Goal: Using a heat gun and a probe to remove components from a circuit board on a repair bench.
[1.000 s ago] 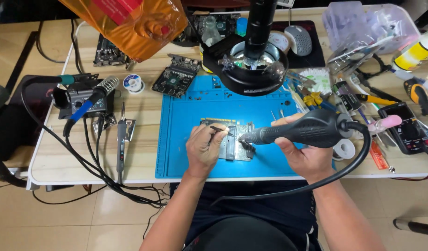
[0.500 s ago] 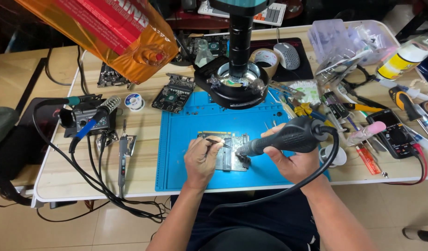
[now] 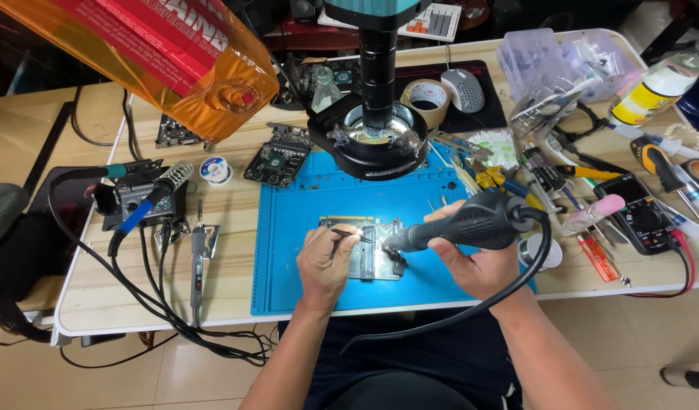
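Circuit board (image 3: 365,254) lies flat on the blue work mat (image 3: 289,250), near the mat's front edge, between your two hands. Your left hand (image 3: 324,262) sits at the board's 9 o'clock, fingers curled shut on slim tweezers (image 3: 353,234) whose tips point toward 3 o'clock over the board. Your right hand (image 3: 471,262), at the board's 3 o'clock, is wrapped closed around the black hot-air handpiece (image 3: 471,224); its nozzle angles down to the board's right edge, and whether it touches cannot be told. Its thick black hose (image 3: 516,285) loops from the handle's rear toward 6 o'clock, off the table. At the board's 12 o'clock stands the microscope (image 3: 376,137), its ring light over the mat's far edge. At 9 o'clock, off the mat, sits the soldering station (image 3: 137,199) with its cables.
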